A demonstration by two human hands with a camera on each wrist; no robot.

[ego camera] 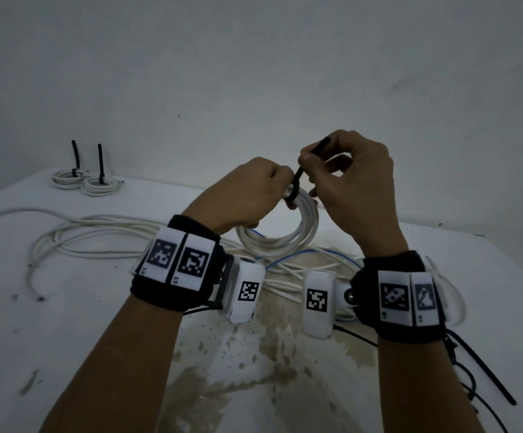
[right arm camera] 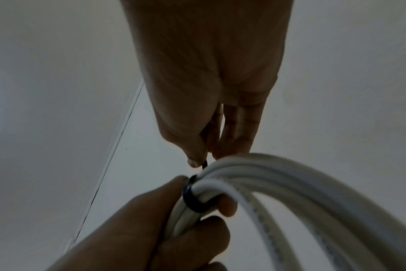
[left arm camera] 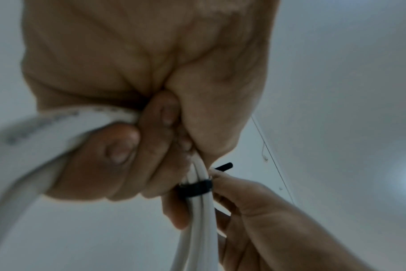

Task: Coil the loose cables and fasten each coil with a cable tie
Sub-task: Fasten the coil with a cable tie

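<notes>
Head view: my left hand [ego camera: 247,192] grips the white cable coil [ego camera: 282,232] at its top, held up above the table [ego camera: 66,307]; my right hand [ego camera: 347,182] pinches the tail of the black cable tie [ego camera: 304,170] looped round the bundle. Left wrist view shows the tie band [left arm camera: 195,188] snug on the strands. Cable looks light, springy, smooth-jacketed, so turns could slip apart; best hold is right beside the tie. Tie tail is thin and stiff, pull near the head. Two tied coils [ego camera: 82,181] sit at the far left corner, loose white cables [ego camera: 82,242] spread behind my wrists, a blue wire [ego camera: 300,256] among them. Table is white, stained and flaked; plain grey wall [ego camera: 254,57] behind, dim light
</notes>
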